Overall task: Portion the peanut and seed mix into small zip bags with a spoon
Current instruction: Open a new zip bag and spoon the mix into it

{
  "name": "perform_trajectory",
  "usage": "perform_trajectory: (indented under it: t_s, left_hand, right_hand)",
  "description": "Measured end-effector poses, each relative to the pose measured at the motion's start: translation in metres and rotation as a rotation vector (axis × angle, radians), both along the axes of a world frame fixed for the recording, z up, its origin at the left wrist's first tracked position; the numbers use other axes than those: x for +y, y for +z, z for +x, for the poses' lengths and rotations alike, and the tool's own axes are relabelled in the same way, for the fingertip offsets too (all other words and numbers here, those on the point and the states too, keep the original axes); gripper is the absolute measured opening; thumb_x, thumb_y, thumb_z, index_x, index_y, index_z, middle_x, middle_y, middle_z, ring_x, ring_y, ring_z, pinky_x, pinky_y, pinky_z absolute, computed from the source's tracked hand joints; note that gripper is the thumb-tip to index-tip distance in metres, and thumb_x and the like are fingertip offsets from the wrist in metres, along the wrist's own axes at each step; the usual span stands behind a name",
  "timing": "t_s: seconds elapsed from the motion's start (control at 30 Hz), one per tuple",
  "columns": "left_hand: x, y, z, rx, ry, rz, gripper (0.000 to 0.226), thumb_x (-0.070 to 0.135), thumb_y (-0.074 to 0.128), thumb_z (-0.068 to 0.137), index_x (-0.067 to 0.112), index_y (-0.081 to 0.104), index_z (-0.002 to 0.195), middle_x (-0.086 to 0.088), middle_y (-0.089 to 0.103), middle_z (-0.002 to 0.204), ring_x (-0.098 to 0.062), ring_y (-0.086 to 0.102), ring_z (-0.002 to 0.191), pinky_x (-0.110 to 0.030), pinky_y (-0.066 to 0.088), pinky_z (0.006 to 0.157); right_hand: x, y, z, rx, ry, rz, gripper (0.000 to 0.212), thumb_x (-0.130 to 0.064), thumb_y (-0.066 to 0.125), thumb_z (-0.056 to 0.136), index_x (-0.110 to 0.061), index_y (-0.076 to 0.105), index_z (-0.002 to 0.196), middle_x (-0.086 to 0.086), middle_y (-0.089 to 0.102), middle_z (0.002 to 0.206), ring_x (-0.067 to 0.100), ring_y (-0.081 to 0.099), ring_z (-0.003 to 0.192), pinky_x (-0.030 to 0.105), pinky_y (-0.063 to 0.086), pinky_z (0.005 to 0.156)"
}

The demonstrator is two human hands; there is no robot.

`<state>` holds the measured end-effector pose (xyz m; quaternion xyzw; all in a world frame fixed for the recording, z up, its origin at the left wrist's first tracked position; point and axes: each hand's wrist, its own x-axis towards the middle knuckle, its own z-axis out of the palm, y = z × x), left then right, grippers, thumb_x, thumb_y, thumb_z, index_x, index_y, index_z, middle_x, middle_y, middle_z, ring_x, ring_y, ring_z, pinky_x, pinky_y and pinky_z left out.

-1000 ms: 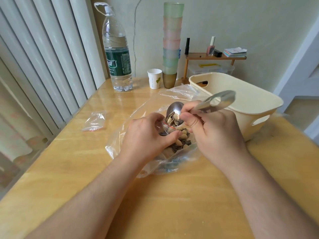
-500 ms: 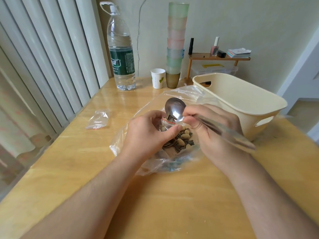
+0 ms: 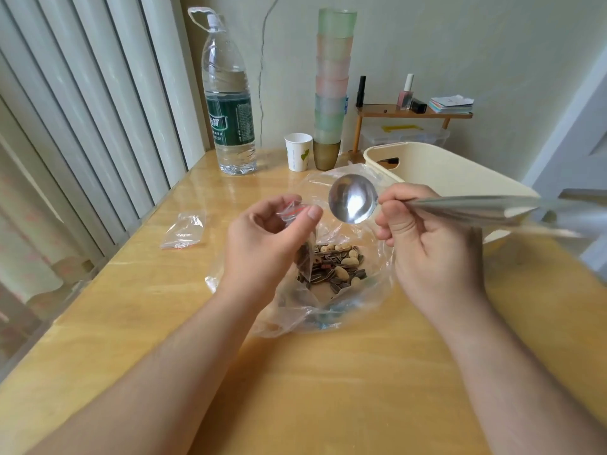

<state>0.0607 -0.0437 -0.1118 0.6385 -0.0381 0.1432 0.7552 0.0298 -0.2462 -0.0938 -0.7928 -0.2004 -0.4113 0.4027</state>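
Head view: left hand raised above the big clear bag, thumb and fingers pinching the red-striped mouth of a small zip bag hanging down, some mix inside. Right hand curled round the handle of a metal spoon, bowl empty, held just right of the small bag's mouth. Peanut and seed mix piled in the big bag on the wooden table. Spare small zip bag flat on the table at left. Cream basket at right; water bottle, paper cup, stack of plastic cups at the far edge.
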Motion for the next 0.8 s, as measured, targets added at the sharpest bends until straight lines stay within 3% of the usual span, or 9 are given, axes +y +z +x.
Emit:
perform_trajectory:
  t_s: [0.17,0.37,0.5,0.63,0.8]
  left_hand:
    - [0.004,0.000,0.002,-0.012,-0.004,-0.017,0.048,0.038,0.086,0.069,0.013,0.075,0.109,-0.001,0.080,0.084,-0.009,0.071,0.072,-0.017,0.051,0.059]
    - [0.002,-0.001,0.003,0.028,-0.017,-0.053,0.045,0.036,0.092,0.073,0.013,0.076,0.109,-0.015,0.080,0.092,-0.019,0.075,0.077,-0.030,0.056,0.062]
    - [0.012,-0.013,0.013,0.117,-0.004,0.218,0.046,0.045,0.092,0.074,0.017,0.077,0.107,-0.007,0.081,0.090,-0.026,0.079,0.086,-0.051,0.065,0.083]
    - [0.014,-0.016,0.012,0.124,-0.004,0.470,0.049,0.058,0.090,0.072,0.027,0.076,0.107,0.009,0.081,0.088,-0.008,0.078,0.085,-0.039,0.065,0.081]
    - [0.011,-0.024,0.013,0.154,-0.034,0.552,0.059,0.074,0.084,0.064,0.032,0.076,0.105,0.009,0.080,0.089,-0.006,0.076,0.089,-0.040,0.063,0.086]
  right_hand:
    - [-0.001,-0.005,0.001,0.225,-0.006,-0.157,0.030,-0.041,0.051,0.107,-0.020,0.069,0.095,-0.007,0.064,0.075,0.019,0.063,0.074,0.038,0.049,0.071]
    - [-0.004,0.002,0.000,0.369,-0.123,-0.258,0.040,-0.053,0.035,0.103,-0.024,0.061,0.091,-0.011,0.060,0.077,0.023,0.058,0.078,0.039,0.046,0.069]
    - [-0.008,0.012,-0.006,0.451,-0.220,-0.365,0.042,-0.057,0.033,0.103,-0.028,0.040,0.073,-0.008,0.056,0.069,0.033,0.054,0.074,0.043,0.048,0.066]
    - [-0.008,0.012,-0.007,0.571,-0.266,-0.374,0.047,-0.058,0.035,0.103,-0.024,0.045,0.072,-0.002,0.061,0.075,0.034,0.057,0.080,0.042,0.050,0.070]
    - [-0.003,0.007,-0.005,0.683,-0.177,-0.287,0.047,-0.057,0.044,0.104,-0.021,0.059,0.078,-0.006,0.065,0.070,0.015,0.062,0.074,0.034,0.048,0.067]
